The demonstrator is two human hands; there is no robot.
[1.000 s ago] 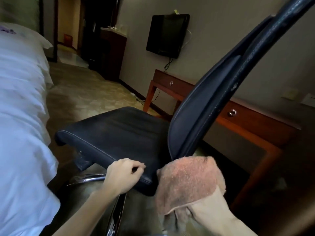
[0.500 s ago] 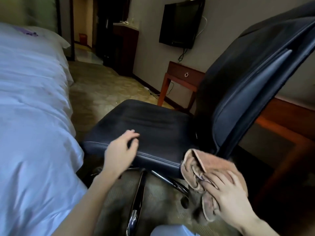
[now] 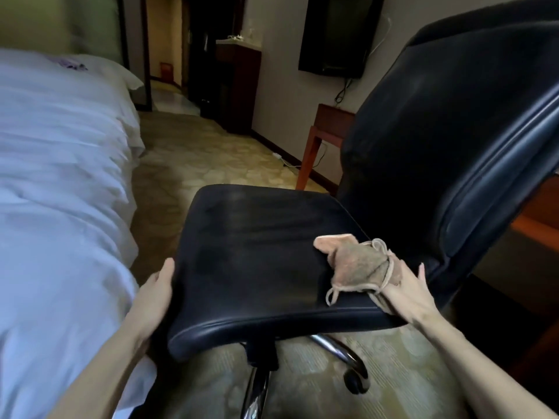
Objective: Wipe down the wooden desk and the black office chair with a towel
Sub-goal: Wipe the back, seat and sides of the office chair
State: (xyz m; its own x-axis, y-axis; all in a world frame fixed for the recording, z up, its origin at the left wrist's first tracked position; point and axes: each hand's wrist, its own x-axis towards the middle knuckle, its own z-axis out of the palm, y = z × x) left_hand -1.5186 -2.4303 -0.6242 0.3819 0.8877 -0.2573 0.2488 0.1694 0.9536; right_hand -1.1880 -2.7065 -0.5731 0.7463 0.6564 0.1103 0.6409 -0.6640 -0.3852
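Carpet (image 3: 211,164) by bed (image 3: 60,176): chair (image 3: 402,182) seat (image 3: 257,237) edge is gripped by L hand (image 3: 157,287); towel (image 3: 354,264) is held bunched on seat by R hand (image 3: 413,293). Seat wipe judged underway; backrest (image 3: 453,101), desk (image 3: 331,119) remain.

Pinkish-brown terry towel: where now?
Head view, right of centre: the pinkish-brown terry towel is bunched on the black padded chair seat, near-right corner by the backrest, over the right hand.

Head cam, wide-angle | is worn on the person's head, aimed forward and down | chair seat (image 3: 257,252) is framed close, centre | bed (image 3: 60,176) is seen left, TV (image 3: 335,34) far ahead
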